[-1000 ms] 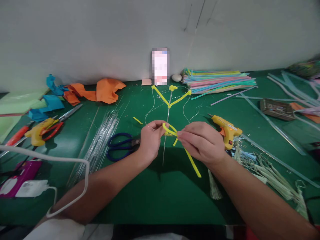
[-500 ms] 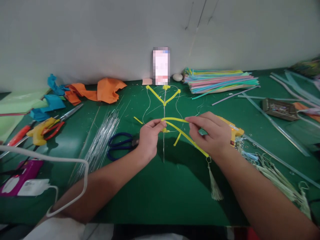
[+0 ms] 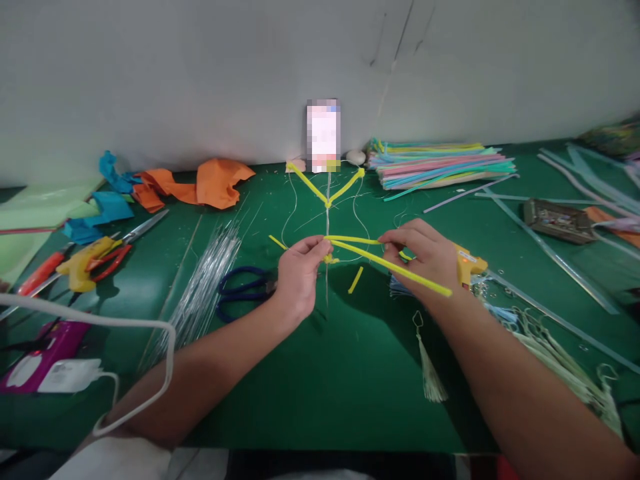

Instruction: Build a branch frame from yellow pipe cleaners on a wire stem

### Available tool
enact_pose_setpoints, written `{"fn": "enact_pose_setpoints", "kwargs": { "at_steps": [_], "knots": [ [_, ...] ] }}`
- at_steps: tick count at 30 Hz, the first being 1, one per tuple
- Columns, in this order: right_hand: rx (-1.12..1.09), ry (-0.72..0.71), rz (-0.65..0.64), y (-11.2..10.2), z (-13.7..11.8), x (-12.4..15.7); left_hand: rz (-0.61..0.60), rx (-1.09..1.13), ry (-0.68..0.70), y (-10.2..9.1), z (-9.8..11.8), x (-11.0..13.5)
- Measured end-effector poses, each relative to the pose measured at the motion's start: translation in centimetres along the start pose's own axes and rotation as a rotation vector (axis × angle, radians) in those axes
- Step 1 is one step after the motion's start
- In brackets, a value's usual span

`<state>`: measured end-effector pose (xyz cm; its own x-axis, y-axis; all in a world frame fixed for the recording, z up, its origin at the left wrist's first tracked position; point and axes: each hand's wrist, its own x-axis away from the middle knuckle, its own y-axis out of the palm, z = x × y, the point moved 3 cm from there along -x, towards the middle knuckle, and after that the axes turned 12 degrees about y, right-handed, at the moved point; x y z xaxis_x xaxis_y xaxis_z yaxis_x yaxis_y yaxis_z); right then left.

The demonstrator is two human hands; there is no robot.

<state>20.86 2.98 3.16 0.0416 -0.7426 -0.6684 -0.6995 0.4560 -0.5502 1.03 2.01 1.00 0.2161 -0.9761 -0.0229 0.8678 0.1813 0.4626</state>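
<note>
The left hand [image 3: 299, 275] and right hand [image 3: 426, 259] pinch a yellow pipe cleaner [image 3: 365, 255]; the right half hides a glue gun [image 3: 471, 263]

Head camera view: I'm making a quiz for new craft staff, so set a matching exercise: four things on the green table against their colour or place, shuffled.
1 pipe cleaner
2 scissors nearest the left hand
3 crumpled paper
4 tassel

A pale, lying loose on the green mat
B yellow, pinched by left hand and right hand
C blue handles
D orange, by the wall

Pairs: 1-B, 2-C, 3-D, 4-A
</note>
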Motion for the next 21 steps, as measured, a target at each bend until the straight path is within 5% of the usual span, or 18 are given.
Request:
{"fn": "enact_pose_setpoints", "kwargs": {
  "at_steps": [7, 13, 21],
  "knots": [
    [-0.214, 0.150, -0.043, -0.2, -0.7, 0.1, -0.003, 0.007, -0.004, -0.1, -0.1, -0.2],
    [0.027, -0.022, 0.105, -0.4, -1.5, -0.1, 0.002, -0.026, -0.002, -0.1, -0.1, -0.1],
    [-0.090, 0.128, 0.085, -0.9, -2.7, 0.9, 0.005, -0.011, 0.003, 0.3, -0.1, -0.1]
  ]
}}
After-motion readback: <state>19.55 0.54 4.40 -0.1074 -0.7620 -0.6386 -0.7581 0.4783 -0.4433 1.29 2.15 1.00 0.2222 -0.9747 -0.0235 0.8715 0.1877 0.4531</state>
